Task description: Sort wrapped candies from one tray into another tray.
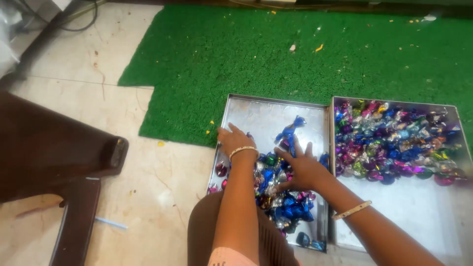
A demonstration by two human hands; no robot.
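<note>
Two shallow metal trays lie on the floor in front of me. The left tray (266, 111) holds a pile of foil-wrapped candies (281, 197), mostly blue, silver and pink. My left hand (234, 140) rests flat with fingers spread on the tray's left part, touching candies. My right hand (301, 170) lies spread on top of the pile, palm down, next to a bunch of blue candies (290, 133). The right tray (419, 207) carries a thick heap of mixed purple, blue, green and red candies (394, 143) across its far half. Both wrists wear pale bangles.
A green artificial-grass mat (295, 54) lies under the far edges of the trays. A dark brown wooden chair (54, 162) stands at the left on the marble floor. A blue stick (111, 223) lies by the chair leg. Cables run at the top left.
</note>
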